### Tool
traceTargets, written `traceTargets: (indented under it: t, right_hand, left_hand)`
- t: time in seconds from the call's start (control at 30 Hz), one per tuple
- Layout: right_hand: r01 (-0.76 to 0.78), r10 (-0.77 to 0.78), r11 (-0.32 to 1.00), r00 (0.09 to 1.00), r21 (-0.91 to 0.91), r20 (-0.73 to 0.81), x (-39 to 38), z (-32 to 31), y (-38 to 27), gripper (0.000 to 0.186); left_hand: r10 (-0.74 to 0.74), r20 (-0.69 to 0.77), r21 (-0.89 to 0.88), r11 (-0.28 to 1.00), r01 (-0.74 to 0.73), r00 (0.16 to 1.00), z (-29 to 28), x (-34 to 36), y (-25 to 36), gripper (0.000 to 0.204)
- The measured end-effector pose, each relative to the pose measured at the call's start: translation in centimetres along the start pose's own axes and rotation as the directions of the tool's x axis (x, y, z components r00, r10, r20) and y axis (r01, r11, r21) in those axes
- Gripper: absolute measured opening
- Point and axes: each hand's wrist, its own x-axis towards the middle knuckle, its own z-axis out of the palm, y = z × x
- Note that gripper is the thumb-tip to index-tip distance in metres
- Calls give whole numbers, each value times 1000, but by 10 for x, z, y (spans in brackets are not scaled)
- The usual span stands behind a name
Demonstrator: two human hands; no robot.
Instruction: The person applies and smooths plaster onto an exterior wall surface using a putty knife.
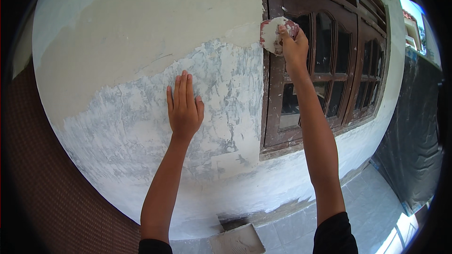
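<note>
The right hand (294,47) pinches a putty-smeared scraper (272,35) in its fingers at the wall's (141,42) right edge, beside the wooden window frame (270,113). The left hand (184,108) lies flat, fingers together. Upper wall looks coated; the patchy lower part remains.

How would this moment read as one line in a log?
left hand: flat on wall | right hand: holds putty scraper at window frame edge
</note>
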Motion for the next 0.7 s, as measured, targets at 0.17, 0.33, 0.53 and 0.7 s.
traceTargets:
  t: [0.17, 0.33, 0.53, 0.7]
  right_hand:
    - [112, -112, 994, 993, 17, 41, -6, 16, -4, 32]
    - [-34, 32, 990, 999, 137, 11, 13, -2, 17, 33]
    - [-11, -16, 965, 995, 261, 100, 3, 2, 7, 31]
    - [-86, 84, 979, 996, 182, 21, 13, -9, 17, 29]
  left_hand:
    - [5, 8, -23, 1000, -5, 1000, 2, -2, -3, 54]
    - [4, 0, -10, 1000, -4, 1000, 0, 1, 0, 52]
    - [9, -1, 2, 1000, -9, 1000, 1, -1, -2, 52]
    - [10, 17, -40, 999, -10, 1000, 3, -2, -3, 56]
